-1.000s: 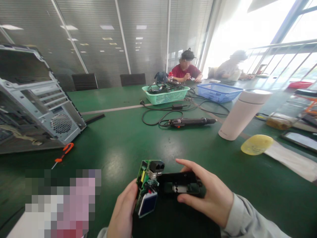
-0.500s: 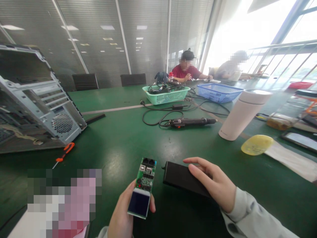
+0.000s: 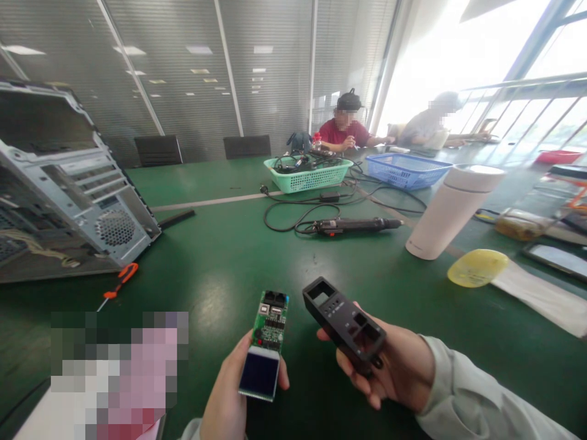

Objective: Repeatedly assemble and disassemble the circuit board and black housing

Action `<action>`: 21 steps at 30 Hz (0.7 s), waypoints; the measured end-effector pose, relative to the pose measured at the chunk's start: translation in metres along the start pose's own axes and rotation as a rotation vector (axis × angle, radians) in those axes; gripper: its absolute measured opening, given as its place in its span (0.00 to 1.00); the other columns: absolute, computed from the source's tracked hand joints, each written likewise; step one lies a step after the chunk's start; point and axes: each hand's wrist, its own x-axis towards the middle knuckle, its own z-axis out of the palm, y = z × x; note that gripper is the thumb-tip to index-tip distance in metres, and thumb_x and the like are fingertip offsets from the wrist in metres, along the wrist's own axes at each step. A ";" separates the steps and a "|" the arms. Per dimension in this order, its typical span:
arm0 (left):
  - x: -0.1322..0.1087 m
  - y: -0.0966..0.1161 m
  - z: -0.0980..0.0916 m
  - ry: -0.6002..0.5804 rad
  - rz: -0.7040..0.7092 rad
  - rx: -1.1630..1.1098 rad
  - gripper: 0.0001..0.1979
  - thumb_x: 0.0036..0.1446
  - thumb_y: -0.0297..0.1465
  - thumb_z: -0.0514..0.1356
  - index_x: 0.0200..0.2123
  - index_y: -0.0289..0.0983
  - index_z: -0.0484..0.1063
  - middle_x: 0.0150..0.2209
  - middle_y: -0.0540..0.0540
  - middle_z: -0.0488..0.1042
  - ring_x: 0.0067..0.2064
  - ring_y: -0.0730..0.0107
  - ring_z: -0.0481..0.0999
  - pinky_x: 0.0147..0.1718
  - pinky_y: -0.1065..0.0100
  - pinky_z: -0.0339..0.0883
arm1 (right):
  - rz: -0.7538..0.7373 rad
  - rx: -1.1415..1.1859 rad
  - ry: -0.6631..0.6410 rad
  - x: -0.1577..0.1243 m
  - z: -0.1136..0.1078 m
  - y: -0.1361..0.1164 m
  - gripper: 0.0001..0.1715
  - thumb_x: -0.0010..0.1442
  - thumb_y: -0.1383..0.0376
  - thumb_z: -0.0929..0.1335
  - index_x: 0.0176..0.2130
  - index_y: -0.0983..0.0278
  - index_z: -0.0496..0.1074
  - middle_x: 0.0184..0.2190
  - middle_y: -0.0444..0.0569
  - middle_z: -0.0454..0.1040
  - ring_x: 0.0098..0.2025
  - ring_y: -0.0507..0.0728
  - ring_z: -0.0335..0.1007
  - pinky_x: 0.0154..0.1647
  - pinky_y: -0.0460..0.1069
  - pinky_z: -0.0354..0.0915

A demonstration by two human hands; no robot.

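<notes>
My left hand (image 3: 229, 382) is closed on a green circuit board (image 3: 271, 327), gripping it by its edges. A dark display (image 3: 259, 371) covers the near end of the board, and black sockets sit at its far end. To the right, my right hand (image 3: 403, 366) is wrapped around a black plastic casing (image 3: 342, 321). The casing is tilted with its face up, showing a window at the far end and several cut-outs. A gap of table separates board and casing.
A metal computer case (image 3: 77, 183) stands left, beside an orange-handled tool (image 3: 123, 280). Ahead lies a black electric screwdriver (image 3: 353, 227) with its cable. Behind it are a green basket (image 3: 314, 178) and a blue basket (image 3: 398, 177). A pale tumbler (image 3: 452, 211) stands right. Two people sit beyond.
My right hand has turned the black casing over, so its face with the openings now shows instead of its plain side. The left hand and board have barely moved.
</notes>
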 end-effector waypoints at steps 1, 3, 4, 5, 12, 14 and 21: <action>0.000 0.000 0.000 0.000 0.002 0.000 0.29 0.61 0.52 0.51 0.25 0.35 0.76 0.17 0.46 0.78 0.22 0.65 0.71 0.26 0.66 0.62 | -0.033 -0.067 0.085 0.001 0.000 0.000 0.38 0.55 0.36 0.65 0.45 0.65 0.71 0.27 0.46 0.70 0.24 0.49 0.67 0.22 0.43 0.63; -0.001 0.002 0.001 -0.002 0.008 0.001 0.28 0.61 0.51 0.51 0.25 0.35 0.76 0.18 0.46 0.78 0.22 0.64 0.72 0.27 0.65 0.62 | -0.128 -0.246 0.252 0.002 -0.001 -0.002 0.43 0.50 0.32 0.64 0.43 0.65 0.70 0.28 0.48 0.70 0.27 0.52 0.68 0.23 0.46 0.64; -0.002 0.003 0.001 -0.002 0.012 0.002 0.28 0.62 0.51 0.51 0.25 0.35 0.77 0.18 0.46 0.78 0.22 0.64 0.72 0.27 0.65 0.62 | -0.184 -0.319 0.311 0.001 -0.003 -0.004 0.43 0.46 0.32 0.66 0.43 0.64 0.70 0.30 0.49 0.71 0.30 0.54 0.68 0.26 0.48 0.66; -0.002 0.003 0.001 -0.002 0.015 0.004 0.28 0.62 0.50 0.51 0.26 0.35 0.77 0.18 0.46 0.78 0.22 0.63 0.72 0.27 0.65 0.63 | -0.251 -0.398 0.360 0.000 -0.005 -0.007 0.42 0.43 0.34 0.70 0.42 0.64 0.69 0.33 0.50 0.71 0.34 0.56 0.69 0.30 0.49 0.67; -0.004 0.005 0.004 0.008 0.024 0.015 0.26 0.63 0.49 0.51 0.28 0.34 0.77 0.18 0.46 0.78 0.22 0.63 0.73 0.27 0.64 0.63 | -0.579 -1.493 0.971 -0.028 -0.045 -0.035 0.23 0.50 0.47 0.65 0.38 0.60 0.68 0.35 0.52 0.74 0.38 0.65 0.71 0.42 0.62 0.64; -0.005 0.005 0.004 0.008 0.025 0.016 0.26 0.63 0.49 0.51 0.28 0.35 0.77 0.19 0.46 0.78 0.22 0.64 0.73 0.27 0.65 0.63 | -0.451 -1.597 1.081 -0.040 -0.069 -0.043 0.24 0.50 0.45 0.64 0.37 0.60 0.69 0.33 0.54 0.74 0.34 0.67 0.72 0.37 0.63 0.64; -0.004 0.005 0.003 -0.003 0.009 0.019 0.26 0.62 0.50 0.53 0.29 0.35 0.77 0.19 0.46 0.79 0.22 0.64 0.74 0.26 0.66 0.64 | -0.446 -1.557 1.240 -0.090 -0.182 -0.051 0.19 0.47 0.48 0.71 0.25 0.57 0.64 0.21 0.53 0.69 0.23 0.64 0.68 0.25 0.58 0.60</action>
